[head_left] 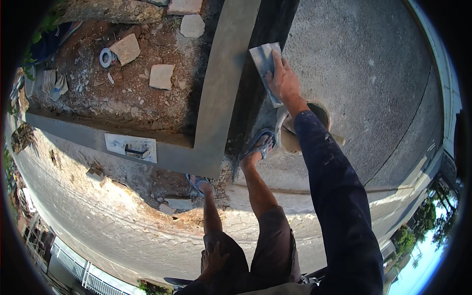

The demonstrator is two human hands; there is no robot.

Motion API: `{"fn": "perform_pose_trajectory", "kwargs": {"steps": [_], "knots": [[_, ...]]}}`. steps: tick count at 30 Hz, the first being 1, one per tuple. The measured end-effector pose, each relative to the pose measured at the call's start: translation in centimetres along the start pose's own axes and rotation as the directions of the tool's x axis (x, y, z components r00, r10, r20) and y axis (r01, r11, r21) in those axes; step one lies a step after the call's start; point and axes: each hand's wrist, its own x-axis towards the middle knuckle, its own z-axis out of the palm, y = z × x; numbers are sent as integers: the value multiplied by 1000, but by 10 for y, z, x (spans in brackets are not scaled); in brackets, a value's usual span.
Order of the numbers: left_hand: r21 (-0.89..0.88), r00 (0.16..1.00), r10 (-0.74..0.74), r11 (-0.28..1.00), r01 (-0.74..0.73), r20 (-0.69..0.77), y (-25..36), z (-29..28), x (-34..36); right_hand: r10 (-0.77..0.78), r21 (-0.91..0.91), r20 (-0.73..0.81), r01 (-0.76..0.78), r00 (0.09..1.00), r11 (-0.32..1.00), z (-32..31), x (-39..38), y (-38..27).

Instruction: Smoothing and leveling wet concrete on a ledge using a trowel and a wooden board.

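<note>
My right hand grips a rectangular plastering trowel, its flat blade held along the dark side face of a low wall. The wall's smooth grey top runs away from me and turns a corner to the left. My left hand rests on my left thigh with its fingers spread, holding nothing. A second plastering trowel lies on the left stretch of the wall top, its handle facing up. Beneath my right forearm stands a bucket, partly hidden by the sleeve; a handle end shows beside it.
Inside the wall corner is reddish soil with broken tile pieces, rubble and a roll of tape. Rough concrete paving spreads to the right. My sandalled feet stand close to the wall corner. Sunlit block paving lies nearer.
</note>
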Motion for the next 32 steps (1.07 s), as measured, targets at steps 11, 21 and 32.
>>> {"fn": "perform_pose_trajectory", "kwargs": {"steps": [11, 21, 32], "knots": [[-65, 991, -81, 995, 74, -108, 78, 15, 15, -178, -190, 44, 184, 983, 964, -15, 195, 0], [-67, 991, -112, 992, 107, -74, 82, -18, -6, -512, -88, 0, 510, 859, 856, 30, 92, -26], [-77, 995, -52, 996, 45, -87, 39, -24, -11, -638, -26, 341, 686, 690, 727, 94, -66, -61]]}}
